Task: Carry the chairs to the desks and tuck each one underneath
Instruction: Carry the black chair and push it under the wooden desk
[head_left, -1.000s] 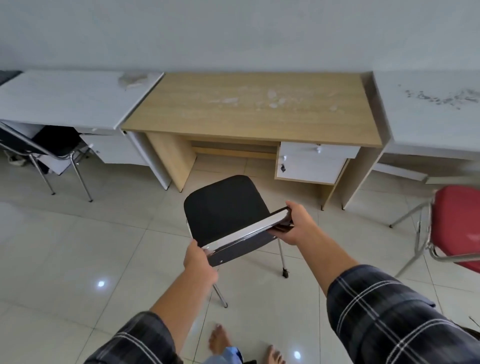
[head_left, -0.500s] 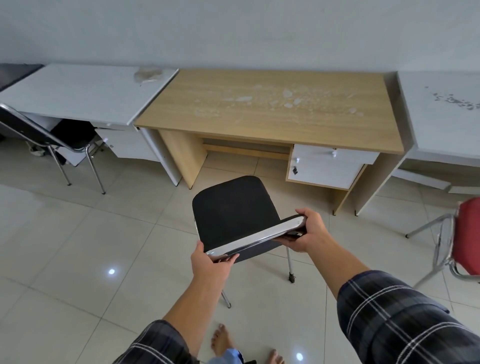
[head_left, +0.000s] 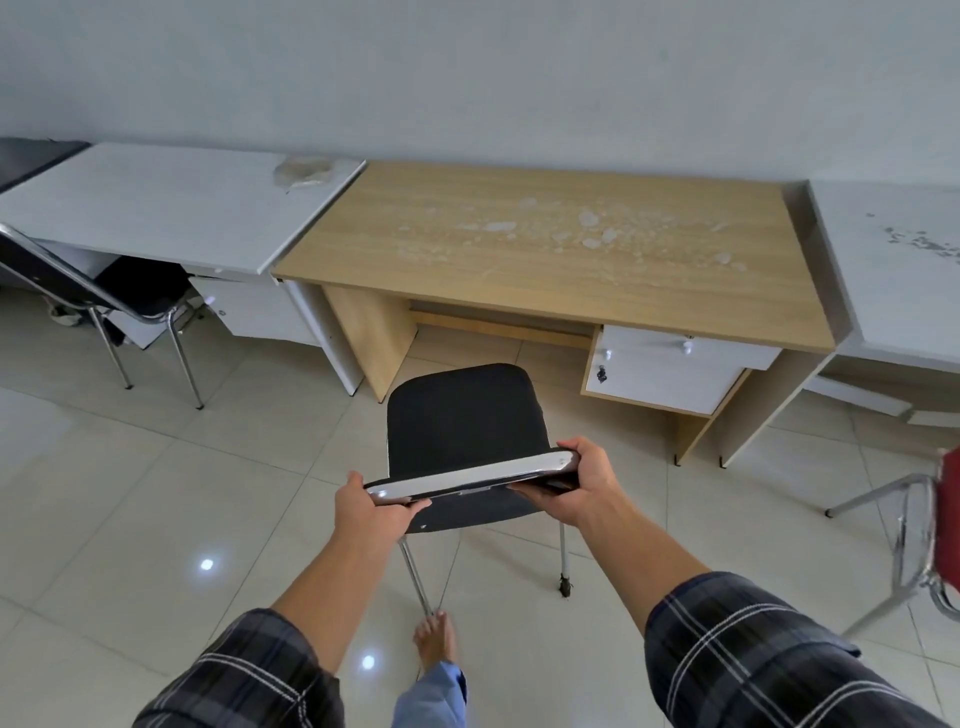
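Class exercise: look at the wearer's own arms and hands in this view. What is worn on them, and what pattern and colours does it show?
Both arms wear a dark plaid shirt, charcoal and navy crossed by thin pale lines. The left sleeve and right sleeve are pushed up, leaving the forearms bare. The left hand and right hand are bare: no gloves, watch or rings visible.

Glossy tiled floor (head_left: 156, 519) meets a pale wall (head_left: 467, 78).

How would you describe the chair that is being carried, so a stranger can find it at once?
Find the wooden desk in the middle of the row by the wall. In front of its opening is the black chair. Unlike the others, it is gripped by the left hand and right hand.
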